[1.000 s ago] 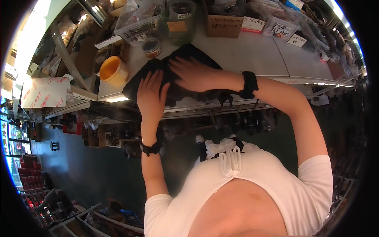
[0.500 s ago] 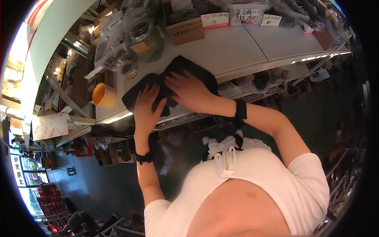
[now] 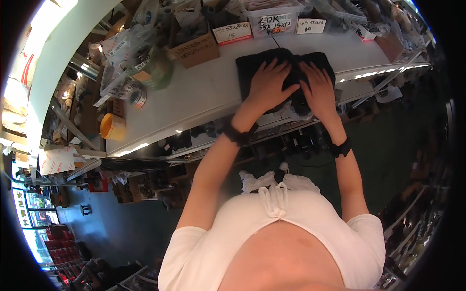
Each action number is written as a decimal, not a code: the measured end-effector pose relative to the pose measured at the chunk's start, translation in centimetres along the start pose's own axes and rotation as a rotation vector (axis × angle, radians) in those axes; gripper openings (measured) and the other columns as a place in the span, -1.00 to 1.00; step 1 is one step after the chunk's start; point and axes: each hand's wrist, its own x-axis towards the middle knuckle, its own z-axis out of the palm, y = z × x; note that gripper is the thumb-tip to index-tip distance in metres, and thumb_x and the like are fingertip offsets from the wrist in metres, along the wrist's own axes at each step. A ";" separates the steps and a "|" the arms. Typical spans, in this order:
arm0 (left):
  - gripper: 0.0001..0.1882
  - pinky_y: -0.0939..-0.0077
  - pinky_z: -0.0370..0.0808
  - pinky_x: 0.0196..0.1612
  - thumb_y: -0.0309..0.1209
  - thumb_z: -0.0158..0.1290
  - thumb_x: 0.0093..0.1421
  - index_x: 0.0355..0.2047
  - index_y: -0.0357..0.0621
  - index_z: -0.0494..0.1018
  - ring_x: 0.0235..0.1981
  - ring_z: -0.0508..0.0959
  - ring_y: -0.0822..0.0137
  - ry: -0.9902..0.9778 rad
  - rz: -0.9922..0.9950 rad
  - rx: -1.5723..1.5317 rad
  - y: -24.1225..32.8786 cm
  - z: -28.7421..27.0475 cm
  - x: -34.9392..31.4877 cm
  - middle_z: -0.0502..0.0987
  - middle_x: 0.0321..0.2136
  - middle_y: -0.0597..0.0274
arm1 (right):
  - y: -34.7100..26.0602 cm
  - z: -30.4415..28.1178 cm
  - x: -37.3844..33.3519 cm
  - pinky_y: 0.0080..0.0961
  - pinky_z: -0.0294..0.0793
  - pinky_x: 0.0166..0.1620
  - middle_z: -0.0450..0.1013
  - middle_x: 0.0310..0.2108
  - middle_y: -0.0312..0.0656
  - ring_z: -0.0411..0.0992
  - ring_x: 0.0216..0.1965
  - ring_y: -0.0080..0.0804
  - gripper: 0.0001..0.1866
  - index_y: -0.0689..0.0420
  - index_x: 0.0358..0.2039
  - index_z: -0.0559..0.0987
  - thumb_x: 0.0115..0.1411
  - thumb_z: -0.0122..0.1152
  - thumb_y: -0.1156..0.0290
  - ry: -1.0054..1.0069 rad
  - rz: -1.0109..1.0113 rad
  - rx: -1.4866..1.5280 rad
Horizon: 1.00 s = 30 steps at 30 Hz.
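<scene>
A black cloth (image 3: 291, 54) lies folded on the white shelf top (image 3: 199, 89), right of the middle, close to the front edge. My left hand (image 3: 271, 83) rests flat on its left part, fingers stretched out. On the right part lies my right hand (image 3: 318, 91), also flat, its fingers pointing up and left. The thumb of my left hand comes close to the right hand's. Part of the cloth hangs at the shelf's front edge, where the hands partly cover it.
Behind the cloth stand a clear plastic tub (image 3: 277, 23) and a brown cardboard box (image 3: 195, 52). To the left are a greenish plastic container (image 3: 159, 72), a small lidded jar (image 3: 138, 98) and a yellow cup (image 3: 113, 127). Lower shelves hold dark parts.
Both hands and the black cloth have moved to the right along the shelf top. My hands are now side by side, with the right forearm pointing more straight ahead.
</scene>
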 end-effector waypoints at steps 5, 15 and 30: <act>-0.37 0.13 0.12 0.17 0.03 -0.10 0.13 0.03 -0.23 0.29 0.14 0.22 0.04 0.013 0.001 0.005 0.7 1.7 1.8 0.29 0.08 0.08 | 2.7 0.3 0.5 -0.23 0.21 0.04 0.35 -0.04 -0.10 0.28 -0.02 -0.11 -0.62 0.13 -0.03 0.39 0.11 0.02 0.36 0.068 -0.027 -0.069; -0.36 0.21 0.08 0.20 0.01 -0.11 0.14 0.10 -0.17 0.22 0.18 0.16 0.09 -0.044 -0.152 0.127 -3.1 -6.2 -7.2 0.25 0.12 0.10 | -7.4 4.6 2.1 -0.09 0.10 0.12 0.30 0.05 -0.12 0.17 0.12 -0.06 -0.61 0.03 -0.03 0.43 0.09 0.04 0.27 -0.041 -0.075 -0.045; -0.36 0.26 0.11 0.16 -0.45 0.06 0.09 0.16 -0.20 0.09 0.16 0.16 0.09 0.641 -0.700 -0.053 -3.0 -9.2 -28.2 0.16 0.12 0.01 | -13.0 4.6 3.3 0.09 -0.06 0.18 0.14 0.16 -0.02 0.05 0.20 -0.02 -0.36 0.02 0.15 0.22 0.10 0.07 0.03 -0.219 -0.291 0.238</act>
